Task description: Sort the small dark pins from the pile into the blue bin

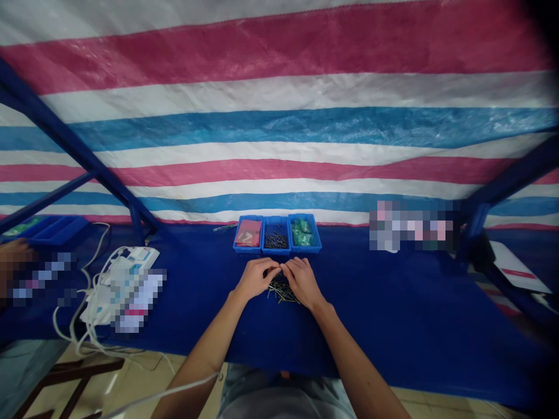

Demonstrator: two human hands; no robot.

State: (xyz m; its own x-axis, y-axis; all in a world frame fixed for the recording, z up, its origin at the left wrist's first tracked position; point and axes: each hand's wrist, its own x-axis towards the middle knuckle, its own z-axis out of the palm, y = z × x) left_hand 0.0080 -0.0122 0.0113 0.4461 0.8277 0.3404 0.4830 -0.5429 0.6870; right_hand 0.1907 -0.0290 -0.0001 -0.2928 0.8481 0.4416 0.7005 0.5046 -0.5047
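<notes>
L hand (257, 276) & R hand (302, 279) meet at bent fingertips, can't tell if gripping anything, by the thin metal pins (283, 293) midway btwn near & far edges of the table (393, 314), prob. fine-handling step, next move needing a light pinch.

Metal pieces (282, 293) partly hidden by right hand (303, 281). Between fingertips (276, 266): too small to tell. Co-worker's hand (16, 261) cut by left edge.
</notes>
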